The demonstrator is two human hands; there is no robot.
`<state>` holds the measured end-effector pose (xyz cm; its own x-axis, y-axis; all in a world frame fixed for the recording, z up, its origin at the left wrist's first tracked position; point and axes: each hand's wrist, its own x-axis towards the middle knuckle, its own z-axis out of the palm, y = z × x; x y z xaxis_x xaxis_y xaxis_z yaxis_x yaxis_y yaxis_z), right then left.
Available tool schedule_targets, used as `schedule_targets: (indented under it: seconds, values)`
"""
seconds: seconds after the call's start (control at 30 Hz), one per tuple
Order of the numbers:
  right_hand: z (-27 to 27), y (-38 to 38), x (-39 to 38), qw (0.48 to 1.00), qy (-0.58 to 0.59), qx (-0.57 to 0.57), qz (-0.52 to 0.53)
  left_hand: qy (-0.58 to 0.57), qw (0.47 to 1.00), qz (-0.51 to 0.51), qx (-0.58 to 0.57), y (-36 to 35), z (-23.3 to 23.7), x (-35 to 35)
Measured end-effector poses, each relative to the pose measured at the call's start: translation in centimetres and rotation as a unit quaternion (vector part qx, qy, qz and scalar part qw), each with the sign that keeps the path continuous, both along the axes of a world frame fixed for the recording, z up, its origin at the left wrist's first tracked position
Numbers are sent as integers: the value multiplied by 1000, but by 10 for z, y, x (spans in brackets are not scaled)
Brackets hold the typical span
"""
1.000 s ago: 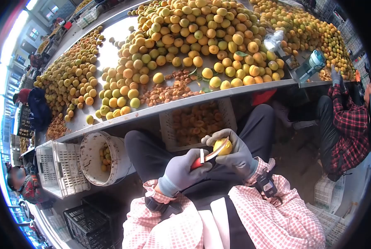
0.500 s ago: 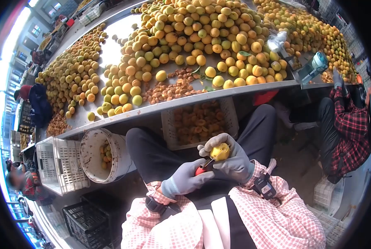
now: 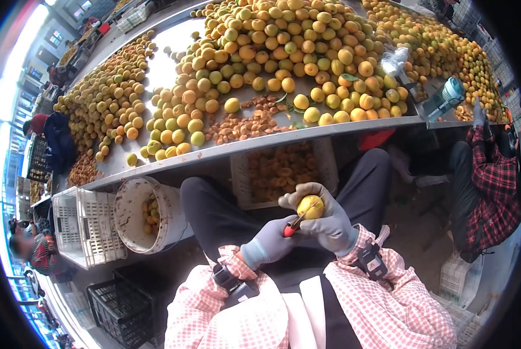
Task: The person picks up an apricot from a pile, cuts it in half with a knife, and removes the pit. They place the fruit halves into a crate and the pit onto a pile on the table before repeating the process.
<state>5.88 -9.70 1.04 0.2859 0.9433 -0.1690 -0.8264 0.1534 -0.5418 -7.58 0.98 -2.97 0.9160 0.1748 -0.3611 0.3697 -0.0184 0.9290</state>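
Note:
Above my lap, my right hand (image 3: 324, 220), in a grey glove, is closed round a yellow apricot (image 3: 311, 207). The gloved left hand (image 3: 270, 239) grips a small knife (image 3: 291, 228) by its red handle, with the blade against the near side of the fruit. Beyond my hands, a white crate (image 3: 241, 192) under the table edge holds halved orange fruit (image 3: 281, 168). On the metal table (image 3: 249, 139) lie whole apricots (image 3: 272, 35) and a heap of brown pits (image 3: 246, 126).
A white bucket (image 3: 176, 209) with fruit, white crates (image 3: 100, 232) and a black crate (image 3: 118, 311) stand at the left. A clear bottle with a teal lid (image 3: 451, 88) is on the table. A co-worker in a plaid shirt (image 3: 493, 186) sits at the right.
The knife blade now lies across the apricot, which has turned in my right hand. My left hand has moved slightly right and up. The view has shifted a little.

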Motion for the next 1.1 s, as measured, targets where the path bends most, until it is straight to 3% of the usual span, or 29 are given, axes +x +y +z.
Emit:
schedule_targets:
  seconds: [0.03,0.07,0.13,0.17,0.23,0.3,0.37,0.4,0.5,0.57,0.67,0.7,0.77,0.83,0.9,0.97,1.1]
  values:
    - [0,1,2,1000,0,-1,1,18,997,17,-75,2,1,2]
    - [-2,3,6,994,-102,-35,1,34,988,32,-149,5,2,5]
    - [-11,3,18,955,-275,-114,9,38,980,66,-186,12,10,7]
    - [-11,2,20,954,-276,-114,7,33,975,80,-206,15,11,8]
    - [-9,1,21,979,-157,-128,6,6,976,96,-196,9,9,10]
    - [-9,3,15,980,-149,-132,-23,-17,976,116,-186,7,10,8]
    - [-13,3,10,983,-133,-103,-74,9,995,82,-61,7,17,5]
    - [-13,3,9,983,-132,-103,-74,10,995,82,-61,6,15,4]
    - [-12,2,8,977,-164,-115,-77,-11,986,100,-133,2,14,3]
    - [-12,2,7,996,-31,-71,-44,-2,983,88,-161,0,23,4]
    - [-16,4,8,997,14,-66,-35,35,975,79,-205,6,23,5]
    - [-20,4,9,997,14,-66,-35,62,973,67,-213,7,22,5]
    - [-30,3,13,988,-124,-86,-34,56,964,84,-248,7,17,6]
    - [-33,2,12,984,-148,-83,-47,51,953,101,-283,4,10,6]
    - [-32,2,13,980,-174,-79,-59,3,980,137,-148,-1,4,9]
    - [-30,1,14,996,-12,-73,-58,11,970,136,-201,-4,8,8]
    - [-28,2,10,993,107,-43,15,15,932,171,-318,-7,1,4]
